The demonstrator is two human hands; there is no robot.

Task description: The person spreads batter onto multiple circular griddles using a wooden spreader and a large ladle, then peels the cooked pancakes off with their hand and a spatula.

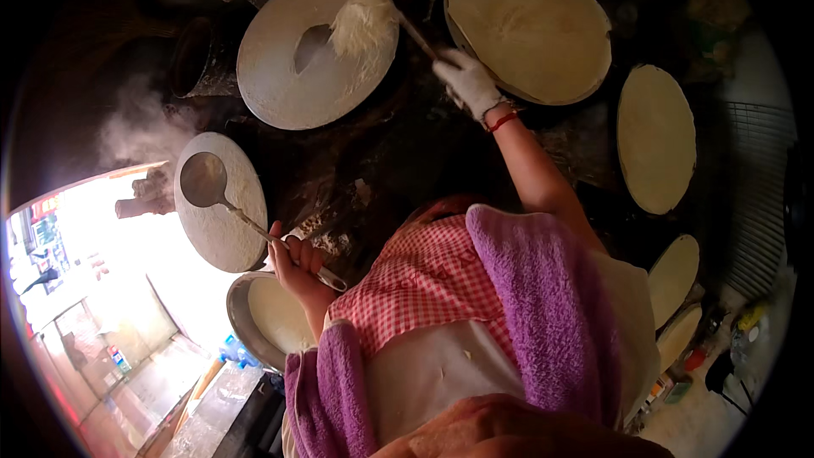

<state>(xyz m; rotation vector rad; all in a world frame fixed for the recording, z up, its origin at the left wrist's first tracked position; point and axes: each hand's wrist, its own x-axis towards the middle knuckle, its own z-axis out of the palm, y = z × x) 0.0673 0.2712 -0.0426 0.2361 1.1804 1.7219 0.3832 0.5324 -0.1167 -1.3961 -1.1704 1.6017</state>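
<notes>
My left hand (297, 264) is bare and closed around the handle of a metal ladle (203, 179). The ladle's bowl is over a pale round griddle (226, 235) on the left; I cannot tell whether they touch. A white glove covers my right hand (469, 84), which grips the stick handle of a pale, fibrous brush (364, 24). Its bristles lie over the upper right part of another round griddle (273, 70). A darker bare patch shows near that griddle's middle. Below my left hand stands a metal basin (236, 305) holding pale batter (280, 315), partly hidden by my forearm.
Several round griddles covered with thin pale sheets curve around my right side, the largest sheet (531, 25) near my right hand and another (657, 140) farther right. Logs (147, 197) jut out behind the left griddle, with steam above. A ribbed metal shutter (757, 203) stands far right.
</notes>
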